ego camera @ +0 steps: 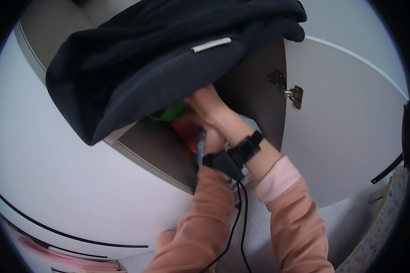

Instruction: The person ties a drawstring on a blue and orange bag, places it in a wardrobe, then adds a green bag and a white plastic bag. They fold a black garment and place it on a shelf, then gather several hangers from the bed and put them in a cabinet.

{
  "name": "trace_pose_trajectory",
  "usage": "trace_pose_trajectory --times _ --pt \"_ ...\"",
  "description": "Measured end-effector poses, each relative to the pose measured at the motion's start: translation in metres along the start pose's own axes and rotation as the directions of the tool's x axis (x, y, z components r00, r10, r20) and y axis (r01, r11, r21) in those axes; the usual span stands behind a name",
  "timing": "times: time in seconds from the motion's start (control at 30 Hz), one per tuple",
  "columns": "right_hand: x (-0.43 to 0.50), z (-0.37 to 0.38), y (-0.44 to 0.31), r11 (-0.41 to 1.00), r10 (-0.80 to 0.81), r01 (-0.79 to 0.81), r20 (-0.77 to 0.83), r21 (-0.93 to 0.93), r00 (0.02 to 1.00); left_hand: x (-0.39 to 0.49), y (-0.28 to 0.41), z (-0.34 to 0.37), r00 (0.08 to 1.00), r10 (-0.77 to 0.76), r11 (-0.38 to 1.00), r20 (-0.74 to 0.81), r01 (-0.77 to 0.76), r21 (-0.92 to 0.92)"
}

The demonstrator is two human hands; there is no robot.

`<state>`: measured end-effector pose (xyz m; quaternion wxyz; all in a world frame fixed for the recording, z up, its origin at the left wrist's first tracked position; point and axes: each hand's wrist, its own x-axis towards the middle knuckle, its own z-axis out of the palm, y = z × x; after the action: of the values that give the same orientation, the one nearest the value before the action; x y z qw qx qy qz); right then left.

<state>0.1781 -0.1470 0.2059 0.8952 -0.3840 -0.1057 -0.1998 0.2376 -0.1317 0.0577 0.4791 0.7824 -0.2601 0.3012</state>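
Both my hands reach into a cabinet, under a large dark fabric item (177,78) with a white tag on its edge. My right hand (207,100) is blurred, its fingers close to the fabric's lower edge. Below it, partly covered by the right wrist, my left hand (193,117) is next to a bright green item (173,112). Whether either hand grips anything cannot be made out. A red item (186,133) lies just under them. Behind my forearms shows part of a translucent plastic bag (200,147). Black straps with devices circle both wrists.
To the right an open cabinet door (334,119) hangs on a metal hinge (295,97). The white cabinet front (72,191) spans the left. Black cables (244,218) trail down between my arms. A patterned fabric edge (372,232) lies lower right, pink fabric (61,257) lower left.
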Motion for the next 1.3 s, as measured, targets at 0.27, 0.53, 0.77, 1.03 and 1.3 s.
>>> trace_pose_trajectory --times 0.27,0.53,0.77,1.03,1.3 --pt "-0.025 -0.134 -0.001 0.925 0.019 0.033 0.135 -0.378 0.991 0.08 -0.04 0.029 0.908 -0.317 0.924 -0.272 0.36 0.126" --pt "-0.142 -0.192 0.095 -0.112 0.136 0.162 0.146 -0.981 0.98 0.157 -0.185 0.012 0.984 0.125 0.401 0.129 -0.169 0.901" --pt "-0.114 -0.191 0.133 -0.165 0.11 0.126 0.108 -0.978 0.988 0.176 -0.169 -0.017 0.886 -0.255 0.277 0.388 -0.318 0.907" --pt "-0.139 -0.185 0.116 -0.177 0.09 0.131 0.117 -0.975 0.989 0.12 -0.064 -0.012 0.875 -0.473 0.56 -0.102 0.389 0.732" --pt "-0.203 -0.181 0.009 0.075 -0.091 0.177 0.17 -0.981 0.981 0.049 0.047 0.021 0.936 -0.34 0.94 -0.09 0.335 -0.069"
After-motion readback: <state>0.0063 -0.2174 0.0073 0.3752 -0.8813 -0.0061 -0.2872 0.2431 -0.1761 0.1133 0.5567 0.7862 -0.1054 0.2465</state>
